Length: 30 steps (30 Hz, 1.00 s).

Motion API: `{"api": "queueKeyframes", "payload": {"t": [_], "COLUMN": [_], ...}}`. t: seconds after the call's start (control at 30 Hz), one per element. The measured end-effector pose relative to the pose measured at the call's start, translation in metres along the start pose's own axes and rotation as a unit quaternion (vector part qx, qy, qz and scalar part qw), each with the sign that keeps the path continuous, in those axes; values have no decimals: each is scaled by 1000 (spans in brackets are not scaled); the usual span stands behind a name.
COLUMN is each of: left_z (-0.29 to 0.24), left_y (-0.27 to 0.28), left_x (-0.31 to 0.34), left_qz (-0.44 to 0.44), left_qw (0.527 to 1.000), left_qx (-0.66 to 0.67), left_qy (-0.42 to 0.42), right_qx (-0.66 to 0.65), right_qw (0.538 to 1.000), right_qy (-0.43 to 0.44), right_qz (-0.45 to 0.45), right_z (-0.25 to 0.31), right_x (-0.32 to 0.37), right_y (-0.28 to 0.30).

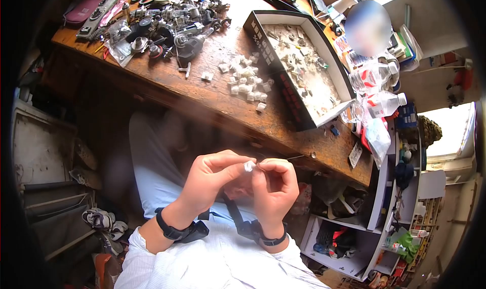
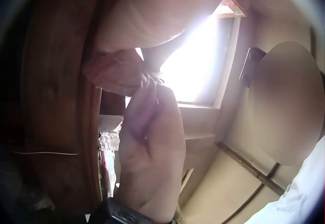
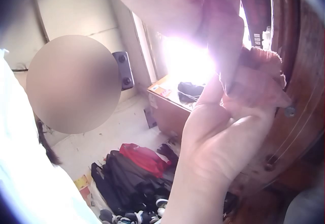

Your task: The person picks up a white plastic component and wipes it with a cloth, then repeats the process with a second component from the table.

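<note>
In the head view my left hand pinches a small white plastic piece between thumb and forefinger, above my lap. The right hand meets it from the other side, thumb and forefinger pinching at the piece's right end. Its fingertips hide what lies between them. Both wrist views show the hands fingertip to fingertip, with the left hand below in the right wrist view and the right hand below in the left wrist view. Similar white plastic pieces lie in a loose pile on the wooden table.
A black-sided open box holding many small parts sits on the table. Left of it lies a heap of bulbs and dark fittings. Plastic bottles stand at the right edge. Shelves rise at the right; shoes are at the left.
</note>
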<state>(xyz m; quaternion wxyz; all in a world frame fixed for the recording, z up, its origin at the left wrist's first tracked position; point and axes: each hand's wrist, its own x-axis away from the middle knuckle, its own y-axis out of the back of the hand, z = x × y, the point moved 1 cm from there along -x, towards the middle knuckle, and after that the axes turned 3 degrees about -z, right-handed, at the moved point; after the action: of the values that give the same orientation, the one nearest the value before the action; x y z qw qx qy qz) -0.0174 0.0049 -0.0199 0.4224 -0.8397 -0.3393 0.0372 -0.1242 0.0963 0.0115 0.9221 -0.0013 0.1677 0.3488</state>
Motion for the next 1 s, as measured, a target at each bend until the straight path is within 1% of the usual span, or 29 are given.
{"api": "queueKeyframes", "payload": {"t": [0.07,0.2,0.27,0.3,0.37,0.5,0.57,0.6,0.67,0.73,0.8,0.83,0.9,0.93,1.0], "left_z": [-4,-3,-4,-3,-4,-10,-15,-13,-8,-6,-6,-6,-8,-8,-10], "left_y": [-3,0,3,4,4,-2,-6,-4,-4,-5,-6,-7,-6,-6,-8], "left_x": [1,0,0,-1,-1,3,6,7,7,8,8,8,9,8,6], "left_qz": [-13,-19,-5,-5,2,-4,14,29,23,16,-29,-27,-47,-47,-29], "left_qw": [999,997,983,983,970,966,953,955,962,968,953,953,917,917,875], "left_qx": [-45,-61,-153,-153,-203,-213,-257,-256,-231,-205,-231,-231,-307,-307,-357], "left_qy": [-25,-47,-100,-100,-136,-147,-157,-147,-144,-142,-195,-195,-252,-252,-326], "right_qx": [10,43,64,65,62,43,54,54,43,22,1,-22,-45,-60,-76], "right_qw": [1000,999,997,997,998,999,997,997,996,997,998,998,997,996,994], "right_qy": [10,29,25,25,20,1,-33,-32,-39,-37,-33,-30,-26,-33,-40], "right_qz": [-5,0,19,19,23,10,48,48,64,57,47,49,51,61,70], "right_z": [-1,1,2,2,1,-1,-2,-2,-1,0,2,4,5,5,4], "right_x": [0,-2,-3,-3,-3,-1,0,0,1,0,-2,-3,-4,-4,-3], "right_y": [0,0,3,4,5,5,7,7,5,5,6,8,9,10,11]}}
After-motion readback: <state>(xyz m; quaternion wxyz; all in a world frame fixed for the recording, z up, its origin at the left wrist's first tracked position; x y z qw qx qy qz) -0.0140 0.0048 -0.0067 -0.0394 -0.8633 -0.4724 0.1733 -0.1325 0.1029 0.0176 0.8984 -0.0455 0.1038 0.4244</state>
